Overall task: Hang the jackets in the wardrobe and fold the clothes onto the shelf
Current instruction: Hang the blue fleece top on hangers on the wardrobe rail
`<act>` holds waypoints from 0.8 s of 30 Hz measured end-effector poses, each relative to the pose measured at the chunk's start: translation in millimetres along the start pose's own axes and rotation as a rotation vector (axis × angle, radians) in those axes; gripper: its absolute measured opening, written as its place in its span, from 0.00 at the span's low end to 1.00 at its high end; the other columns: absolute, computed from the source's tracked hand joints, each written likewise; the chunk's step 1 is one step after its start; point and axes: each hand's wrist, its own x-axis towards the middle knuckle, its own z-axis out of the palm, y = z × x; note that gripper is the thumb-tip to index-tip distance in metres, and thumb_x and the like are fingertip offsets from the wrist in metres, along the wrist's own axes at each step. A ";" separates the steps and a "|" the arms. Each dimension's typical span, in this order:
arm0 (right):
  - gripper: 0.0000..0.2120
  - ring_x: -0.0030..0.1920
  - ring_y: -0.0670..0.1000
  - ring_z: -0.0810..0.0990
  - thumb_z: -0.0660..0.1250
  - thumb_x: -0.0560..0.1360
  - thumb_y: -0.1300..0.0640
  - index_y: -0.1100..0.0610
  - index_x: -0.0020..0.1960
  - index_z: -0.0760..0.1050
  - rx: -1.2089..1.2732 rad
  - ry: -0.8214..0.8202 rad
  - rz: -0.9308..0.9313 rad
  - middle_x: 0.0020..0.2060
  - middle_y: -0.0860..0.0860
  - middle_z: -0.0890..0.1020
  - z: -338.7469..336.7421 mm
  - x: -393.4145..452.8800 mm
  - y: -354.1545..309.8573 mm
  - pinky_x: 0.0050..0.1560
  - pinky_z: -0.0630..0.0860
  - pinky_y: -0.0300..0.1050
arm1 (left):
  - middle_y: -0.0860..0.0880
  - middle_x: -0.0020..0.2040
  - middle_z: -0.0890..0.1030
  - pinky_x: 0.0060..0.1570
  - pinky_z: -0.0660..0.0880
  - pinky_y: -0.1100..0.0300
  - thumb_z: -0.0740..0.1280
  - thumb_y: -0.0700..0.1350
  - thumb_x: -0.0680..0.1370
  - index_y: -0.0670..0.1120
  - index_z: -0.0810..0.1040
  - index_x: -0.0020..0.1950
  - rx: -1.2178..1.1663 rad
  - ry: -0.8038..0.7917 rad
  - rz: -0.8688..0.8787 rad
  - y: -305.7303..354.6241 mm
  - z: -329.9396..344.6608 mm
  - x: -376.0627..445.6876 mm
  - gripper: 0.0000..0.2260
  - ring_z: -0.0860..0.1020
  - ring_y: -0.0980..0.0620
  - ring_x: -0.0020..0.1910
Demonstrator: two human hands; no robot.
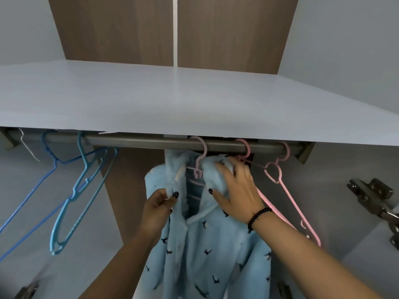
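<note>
A light blue fleece jacket (207, 251) with small dark bird prints hangs on a pink hanger (199, 156) hooked over the grey wardrobe rail (140, 143). My left hand (158, 205) pinches the jacket's left front edge near the collar. My right hand (237, 186) grips the right collar and shoulder just under the rail. The hanger's arms are mostly hidden inside the jacket.
Two more pink hangers (278, 169) hang bare to the right. Several blue hangers (84, 182) hang at the left of the rail. A white shelf (172, 98) spans above the rail. A metal door hinge (375, 199) sticks out at the right.
</note>
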 end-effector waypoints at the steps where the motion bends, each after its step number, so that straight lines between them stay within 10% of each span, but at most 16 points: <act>1: 0.28 0.65 0.60 0.66 0.68 0.71 0.51 0.54 0.69 0.67 -0.053 0.028 -0.116 0.66 0.59 0.66 0.3 -4.7 3.2 0.65 0.68 0.56 | 0.43 0.46 0.82 0.54 0.74 0.46 0.69 0.40 0.77 0.44 0.79 0.47 -0.004 -0.006 0.001 -0.7 -1.2 0.3 0.00 0.79 0.44 0.49; 10: 0.23 0.71 0.59 0.63 0.54 0.69 0.65 0.47 0.53 0.79 -0.477 0.024 -0.466 0.69 0.54 0.66 9.7 -12.5 -2.0 0.66 0.56 0.60 | 0.36 0.43 0.80 0.48 0.75 0.48 0.66 0.29 0.73 0.35 0.79 0.46 0.084 -0.092 -0.031 -3.9 -9.9 2.8 0.05 0.78 0.42 0.43; 15: 0.11 0.69 0.56 0.66 0.64 0.73 0.61 0.48 0.47 0.82 -0.538 -0.021 -0.577 0.59 0.50 0.79 32.8 -10.0 -1.5 0.69 0.56 0.61 | 0.40 0.39 0.79 0.45 0.74 0.54 0.66 0.29 0.73 0.30 0.77 0.47 0.035 -0.089 -0.038 -2.8 -6.8 5.5 0.04 0.77 0.45 0.41; 24: 0.13 0.44 0.49 0.73 0.74 0.62 0.63 0.52 0.45 0.79 -0.357 -0.159 -0.415 0.38 0.46 0.76 43.4 5.4 -12.4 0.63 0.59 0.53 | 0.42 0.45 0.84 0.45 0.79 0.63 0.71 0.31 0.72 0.37 0.81 0.48 0.023 -0.054 -0.080 -5.0 -10.9 -0.2 0.06 0.81 0.48 0.44</act>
